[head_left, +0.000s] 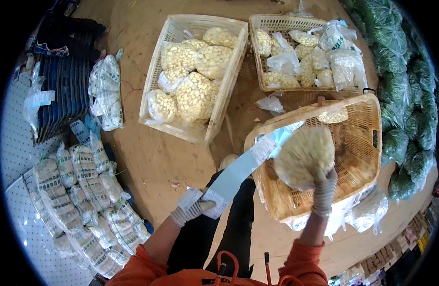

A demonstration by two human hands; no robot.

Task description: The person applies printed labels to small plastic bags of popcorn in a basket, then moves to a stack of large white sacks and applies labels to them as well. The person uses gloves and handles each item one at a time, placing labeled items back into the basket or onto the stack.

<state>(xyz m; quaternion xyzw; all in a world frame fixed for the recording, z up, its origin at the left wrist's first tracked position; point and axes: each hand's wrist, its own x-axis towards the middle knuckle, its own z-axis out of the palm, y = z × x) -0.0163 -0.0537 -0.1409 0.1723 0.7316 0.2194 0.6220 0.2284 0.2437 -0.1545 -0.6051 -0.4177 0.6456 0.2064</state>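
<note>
My left hand (192, 212), in a pale knit glove, pinches the near end of a strip of labels (234, 177). The strip has pale blue backing with white printed labels on it, and its far end runs over the rim of a tan plastic crate (360, 155). With my right hand (324, 190), gloved as well, I grip a clear bag of peeled garlic cloves (303, 157) above this crate. Motion smears the bag. Another small bag of cloves (335, 116) lies inside the crate at its far side.
A white crate (145, 102) full of bagged cloves stands ahead. A shallower crate (303, 89) at the far right holds more bags. Stacked white packs (88, 183) lie left, green bagged goods (396, 105) right. Clear plastic bags (369, 209) lie beside the tan crate.
</note>
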